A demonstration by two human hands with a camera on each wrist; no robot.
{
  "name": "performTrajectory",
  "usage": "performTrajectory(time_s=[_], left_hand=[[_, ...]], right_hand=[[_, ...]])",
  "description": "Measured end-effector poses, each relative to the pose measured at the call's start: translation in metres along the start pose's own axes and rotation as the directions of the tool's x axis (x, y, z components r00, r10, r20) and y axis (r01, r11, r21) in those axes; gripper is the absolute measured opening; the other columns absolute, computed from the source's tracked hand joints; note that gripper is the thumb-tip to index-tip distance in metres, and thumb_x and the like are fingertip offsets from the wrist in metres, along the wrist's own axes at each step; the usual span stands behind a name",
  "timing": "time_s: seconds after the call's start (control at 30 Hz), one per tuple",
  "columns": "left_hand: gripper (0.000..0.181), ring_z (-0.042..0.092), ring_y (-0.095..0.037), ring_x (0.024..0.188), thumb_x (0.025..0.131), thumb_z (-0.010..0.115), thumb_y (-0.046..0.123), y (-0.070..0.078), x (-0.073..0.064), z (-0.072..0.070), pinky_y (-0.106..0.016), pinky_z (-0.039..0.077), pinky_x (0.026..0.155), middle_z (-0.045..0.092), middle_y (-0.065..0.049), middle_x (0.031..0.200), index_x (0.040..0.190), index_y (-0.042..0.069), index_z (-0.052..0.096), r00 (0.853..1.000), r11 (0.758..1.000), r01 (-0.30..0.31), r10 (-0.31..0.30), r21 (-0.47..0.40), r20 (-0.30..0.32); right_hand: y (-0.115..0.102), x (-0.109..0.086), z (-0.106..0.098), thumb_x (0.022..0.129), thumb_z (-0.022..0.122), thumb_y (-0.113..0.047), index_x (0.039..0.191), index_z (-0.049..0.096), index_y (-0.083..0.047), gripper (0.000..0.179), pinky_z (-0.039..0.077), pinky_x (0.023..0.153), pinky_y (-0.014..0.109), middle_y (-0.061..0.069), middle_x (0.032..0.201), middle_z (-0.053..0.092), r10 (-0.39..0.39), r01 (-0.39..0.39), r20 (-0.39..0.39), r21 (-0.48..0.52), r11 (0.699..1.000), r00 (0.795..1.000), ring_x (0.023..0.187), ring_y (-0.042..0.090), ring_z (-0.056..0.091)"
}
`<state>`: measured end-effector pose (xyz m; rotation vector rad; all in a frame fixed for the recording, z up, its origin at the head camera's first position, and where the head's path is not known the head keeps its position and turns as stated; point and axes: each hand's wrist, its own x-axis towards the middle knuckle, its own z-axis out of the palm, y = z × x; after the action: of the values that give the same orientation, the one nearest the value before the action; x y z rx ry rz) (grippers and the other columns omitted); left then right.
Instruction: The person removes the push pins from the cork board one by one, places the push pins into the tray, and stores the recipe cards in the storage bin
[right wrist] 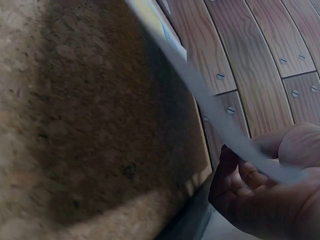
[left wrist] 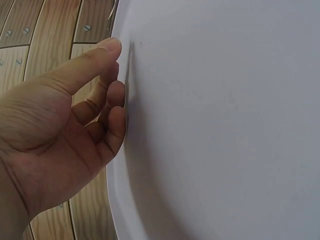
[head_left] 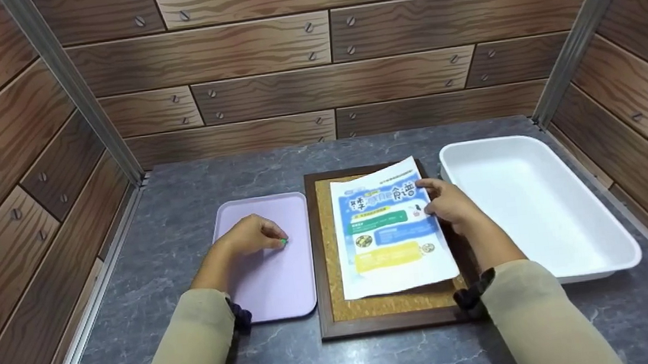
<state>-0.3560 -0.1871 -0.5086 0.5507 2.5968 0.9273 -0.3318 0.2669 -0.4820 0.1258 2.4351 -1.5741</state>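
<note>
A right hand (head_left: 452, 204) grips a printed sheet (head_left: 393, 232) at its two o'clock edge, apparently steadying it over a framed corkboard (head_left: 383, 306), while the left hand (head_left: 249, 235) pinches a small green item (head_left: 284, 241) over a lilac tray (head_left: 281, 290) at nine o'clock; on the counter (head_left: 193, 180) at three o'clock, a white tub (head_left: 531, 203) shows its pale floor

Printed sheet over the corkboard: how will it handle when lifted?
Likely floppy: the sheet has an edge that curves in the right wrist view. Probably light, since the right hand alone holds it, by one edge. Could slide: nothing visible fastens it to the corkboard.
</note>
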Motion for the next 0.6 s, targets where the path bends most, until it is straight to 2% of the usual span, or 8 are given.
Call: performTrajectory(time_s=[0.13, 0.37, 0.6], left_hand=[[0.013, 0.068, -0.007, 0.095, 0.097, 0.083, 0.016, 0.000, -0.002, -0.001, -0.022, 0.051, 0.084, 0.085, -0.007, 0.113, 0.108, 0.012, 0.087, 1.000, 1.000, -0.004, 0.004, -0.003, 0.010], [0.014, 0.064, -0.004, 0.090, 0.095, 0.084, 0.014, -0.003, -0.004, -0.001, -0.020, 0.048, 0.082, 0.085, -0.006, 0.112, 0.109, 0.013, 0.087, 0.999, 0.999, 0.029, -0.029, -0.014, 0.030], [0.014, 0.063, -0.002, 0.083, 0.094, 0.084, 0.010, -0.004, -0.003, 0.000, -0.019, 0.049, 0.077, 0.085, -0.008, 0.109, 0.108, 0.010, 0.087, 1.000, 1.000, 0.010, -0.010, -0.013, 0.021]], right_hand=[[-0.006, -0.002, -0.009, 0.095, 0.054, 0.013, 0.169, 0.035, -0.008, 0.079, 0.059, 0.080, 0.022, 0.026, 0.167, 0.041, -0.018, 0.018, 0.009, 0.002, 1.000, 1.000, 0.122, 0.030, 0.061], [-0.014, -0.008, -0.029, 0.097, 0.052, 0.014, 0.171, 0.028, -0.005, 0.080, 0.062, 0.083, 0.021, 0.026, 0.171, 0.032, -0.063, 0.057, 0.058, 0.107, 0.993, 0.996, 0.110, 0.015, 0.063], [-0.012, -0.012, -0.061, 0.100, 0.052, 0.012, 0.172, 0.024, -0.007, 0.080, 0.062, 0.087, 0.023, 0.027, 0.173, 0.021, -0.103, 0.091, 0.089, 0.129, 0.987, 0.991, 0.105, 0.008, 0.065]])
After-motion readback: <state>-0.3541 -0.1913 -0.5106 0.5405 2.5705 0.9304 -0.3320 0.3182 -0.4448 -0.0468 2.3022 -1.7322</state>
